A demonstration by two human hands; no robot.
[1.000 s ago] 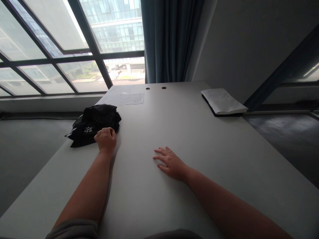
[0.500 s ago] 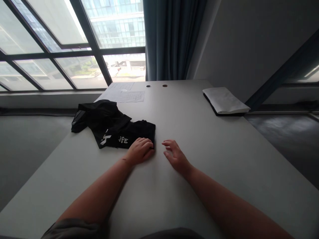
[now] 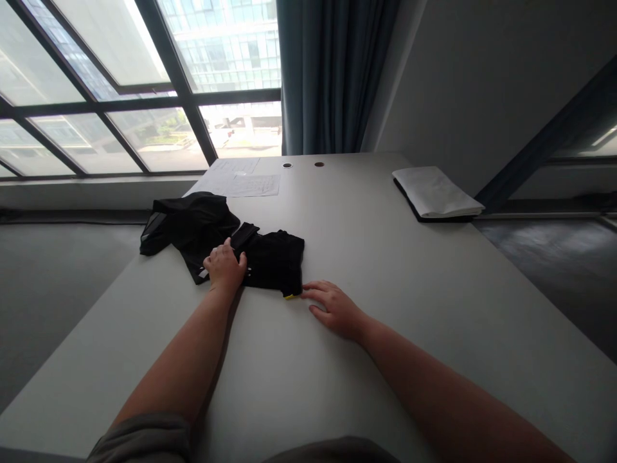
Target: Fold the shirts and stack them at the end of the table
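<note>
A black garment [image 3: 274, 260], partly folded, lies on the left half of the white table. My left hand [image 3: 225, 267] rests on its middle, covering most of the white lettering, with the fingers laid over the cloth and the thumb apart. Just beyond that thumb a narrow strip of the fabric stands folded over. At the near right corner a small yellow edge [image 3: 292, 297] shows under the cloth. Stretched fingers of my right hand [image 3: 335, 307] touch or almost touch this corner; nothing is visible in them.
Printed papers [image 3: 253, 185] lie at the far left of the table [image 3: 376, 244]. A white folded item on a dark base [image 3: 436, 194] sits at the right edge. Beyond the far end are a blue curtain [image 3: 332, 77] and windows [image 3: 236, 45].
My left hand has moved left from the garment's right end to its middle. My right hand has come slightly left and nearer to the corner, where a yellow edge now shows.
</note>
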